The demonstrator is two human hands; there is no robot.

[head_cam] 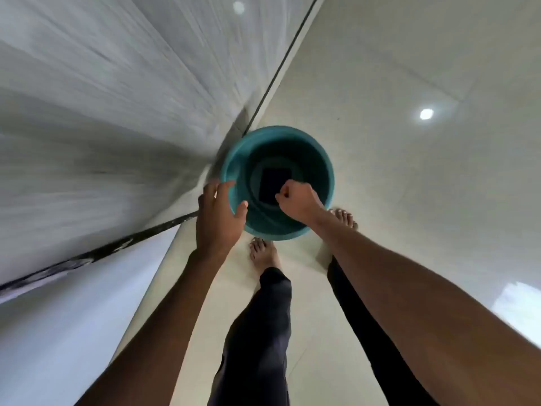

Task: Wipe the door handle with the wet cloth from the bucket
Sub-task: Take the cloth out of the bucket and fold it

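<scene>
head view: a teal bucket [277, 183] stands on a pale tiled floor [409, 186], just beside the foot of a grey, blurred wall or door panel [87, 112]. deep inside the bucket lies a dark rectangular shape [273, 184], likely the cloth, flat at the bottom; whether water covers it cannot be told.

the left hand [219, 218] is spread open at the bucket's near-left rim, thumb over the edge and fingers on the outside, seeming to touch it without a firm clasp. the right hand [298, 202] is curled into a fist above the bucket's mouth, over the near edge of the dark shape; whether it pinches anything cannot be told.

two bare feet stand at the bucket's near side, the left foot [263, 254] just short of the rim, the right foot [345, 218] partly hidden behind the right forearm. dark trousers [257, 332] cover both legs. two round light reflections show, one on the floor [426, 114].
</scene>
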